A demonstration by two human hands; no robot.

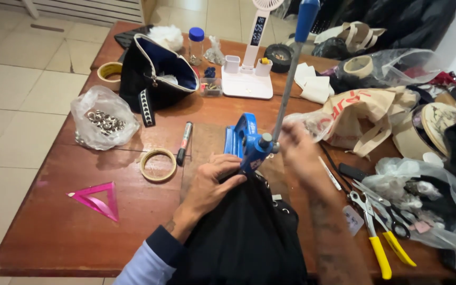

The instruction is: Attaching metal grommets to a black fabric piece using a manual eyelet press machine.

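Head view: we are pressing our left hand (215, 182), fingers curled flat, on the black fabric (249, 232) just near of the blue hand press (246, 142), while our blurred right hand (299, 150), grip unclear, is hovering right of its upright lever (291, 74).

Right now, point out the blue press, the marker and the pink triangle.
blue press (245, 141): head view, on its blue frame.
marker (184, 143): head view, mid-barrel.
pink triangle (113, 203): head view, on its right edge.
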